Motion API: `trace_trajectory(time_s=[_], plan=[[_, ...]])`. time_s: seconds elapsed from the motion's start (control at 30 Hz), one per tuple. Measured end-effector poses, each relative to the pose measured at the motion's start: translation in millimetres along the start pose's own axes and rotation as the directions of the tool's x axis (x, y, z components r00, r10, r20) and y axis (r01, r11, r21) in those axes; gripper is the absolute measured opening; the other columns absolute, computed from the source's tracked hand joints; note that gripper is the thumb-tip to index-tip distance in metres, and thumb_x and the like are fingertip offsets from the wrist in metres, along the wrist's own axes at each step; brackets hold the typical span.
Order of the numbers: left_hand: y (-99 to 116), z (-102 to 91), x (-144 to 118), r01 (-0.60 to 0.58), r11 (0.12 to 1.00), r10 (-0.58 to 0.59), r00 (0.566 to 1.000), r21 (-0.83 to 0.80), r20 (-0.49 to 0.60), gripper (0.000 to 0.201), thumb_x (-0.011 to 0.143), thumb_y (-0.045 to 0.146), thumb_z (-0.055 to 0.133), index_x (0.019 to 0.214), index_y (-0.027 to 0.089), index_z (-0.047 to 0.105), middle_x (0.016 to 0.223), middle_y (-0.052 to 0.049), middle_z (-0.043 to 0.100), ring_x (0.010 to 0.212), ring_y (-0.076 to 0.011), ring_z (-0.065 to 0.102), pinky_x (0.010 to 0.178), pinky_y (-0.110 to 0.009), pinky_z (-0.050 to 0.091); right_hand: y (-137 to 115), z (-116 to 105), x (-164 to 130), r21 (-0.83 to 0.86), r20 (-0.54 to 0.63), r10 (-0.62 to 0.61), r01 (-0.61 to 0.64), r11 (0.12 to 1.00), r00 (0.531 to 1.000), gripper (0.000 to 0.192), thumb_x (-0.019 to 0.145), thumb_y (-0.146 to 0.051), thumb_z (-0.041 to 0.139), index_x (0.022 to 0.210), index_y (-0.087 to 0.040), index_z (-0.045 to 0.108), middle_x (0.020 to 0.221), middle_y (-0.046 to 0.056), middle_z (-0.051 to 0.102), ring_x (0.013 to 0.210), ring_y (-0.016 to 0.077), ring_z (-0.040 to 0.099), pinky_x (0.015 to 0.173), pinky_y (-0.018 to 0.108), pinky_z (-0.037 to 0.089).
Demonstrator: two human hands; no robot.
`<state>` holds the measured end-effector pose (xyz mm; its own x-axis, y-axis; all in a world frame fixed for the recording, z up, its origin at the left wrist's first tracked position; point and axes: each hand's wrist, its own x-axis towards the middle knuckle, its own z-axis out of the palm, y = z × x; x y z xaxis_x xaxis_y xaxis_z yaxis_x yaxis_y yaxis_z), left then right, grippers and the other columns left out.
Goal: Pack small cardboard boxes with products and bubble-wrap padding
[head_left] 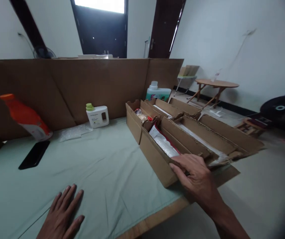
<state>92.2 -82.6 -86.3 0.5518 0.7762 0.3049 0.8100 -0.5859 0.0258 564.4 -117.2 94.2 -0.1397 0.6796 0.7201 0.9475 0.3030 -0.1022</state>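
An orange bottle (25,117) leans at the far left against the cardboard wall (82,86), with a black phone (34,154) lying flat on the green cloth (107,172) just in front of it. Further right, a clear plastic bag (74,131) lies beside a small white jug (97,116) with a green cap. Near the bottom edge the left hand (61,215) rests flat on the cloth, fingers spread and holding nothing. To the right stands the long cardboard box (154,159), divided lengthwise into compartments; white-wrapped items lie in its near compartment. A teal jug (158,92) stands behind the box's far end. The right hand (197,177) rests on the box's near corner, fingers laid over the top edge, touching rather than clenched around it. A round wooden table (217,84) stands well beyond, by the wall.
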Motion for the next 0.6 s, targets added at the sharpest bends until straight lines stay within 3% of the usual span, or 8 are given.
trace_trajectory(time_s=[0.17, 0.37, 0.47, 0.53, 0.6], plan=[[15.5, -12.4, -0.1, 0.178, 0.96, -0.205, 0.973, -0.218, -0.107, 0.08, 0.09, 0.045, 0.056, 0.159, 0.041, 0.015, 0.168, -0.004, 0.022, 0.145, -0.0397, 0.039, 0.107, -0.062, 0.047, -29.3, -15.0, -2.5, 0.277, 0.083, -0.186, 0.156, 0.948, 0.979, 0.025, 0.088, -0.008, 0.054, 0.095, -0.026, 0.07, 0.084, 0.0, 0.074, 0.081, 0.0179, 0.07, 0.087, 0.038, 0.052], [37.3, -39.5, 5.1, 0.217, 0.893, -0.3, 0.94, -0.395, -0.16, 0.084, 0.091, 0.043, 0.059, 0.16, 0.031, 0.013, 0.162, -0.012, 0.033, 0.144, -0.0362, 0.042, 0.109, -0.055, 0.049, -74.9, -3.1, -3.0, 0.466, 0.165, -0.355, 0.245, 0.85, 0.92, 0.036, 0.087, -0.007, 0.053, 0.105, -0.033, 0.07, 0.091, 0.001, 0.075, 0.113, 0.0251, 0.065, 0.099, 0.048, 0.05], [41.6, -49.2, 4.6, 0.232, 0.845, -0.339, 0.929, -0.481, -0.147, 0.087, 0.089, 0.046, 0.06, 0.16, 0.027, 0.012, 0.162, -0.013, 0.033, 0.145, -0.0361, 0.04, 0.112, -0.055, 0.046, -81.5, 4.0, -16.5, 0.469, 0.187, -0.264, 0.15, 0.87, 0.946, 0.036, 0.092, -0.026, 0.062, 0.124, -0.042, 0.064, 0.12, 0.003, 0.071, 0.128, 0.0311, 0.057, 0.103, 0.055, 0.048], [41.8, -50.9, 1.9, 0.25, 0.802, -0.366, 0.923, -0.543, -0.116, 0.088, 0.089, 0.048, 0.06, 0.16, 0.026, 0.013, 0.161, -0.013, 0.035, 0.144, -0.0357, 0.041, 0.112, -0.054, 0.046, -73.2, 8.0, -35.4, 0.46, 0.201, -0.079, -0.023, 0.888, 0.976, 0.055, 0.091, -0.048, 0.064, 0.144, -0.039, 0.05, 0.144, 0.01, 0.056, 0.135, 0.038, 0.051, 0.101, 0.058, 0.049], [41.6, -49.1, -0.2, 0.279, 0.757, -0.393, 0.917, -0.591, -0.071, 0.088, 0.089, 0.048, 0.06, 0.16, 0.025, 0.013, 0.161, -0.013, 0.037, 0.143, -0.0348, 0.043, 0.11, -0.052, 0.048, -59.1, 15.8, -57.2, 0.426, 0.235, 0.083, -0.179, 0.887, 0.968, 0.073, 0.09, -0.06, 0.058, 0.154, -0.033, 0.038, 0.152, 0.015, 0.048, 0.135, 0.0426, 0.05, 0.097, 0.06, 0.052]])
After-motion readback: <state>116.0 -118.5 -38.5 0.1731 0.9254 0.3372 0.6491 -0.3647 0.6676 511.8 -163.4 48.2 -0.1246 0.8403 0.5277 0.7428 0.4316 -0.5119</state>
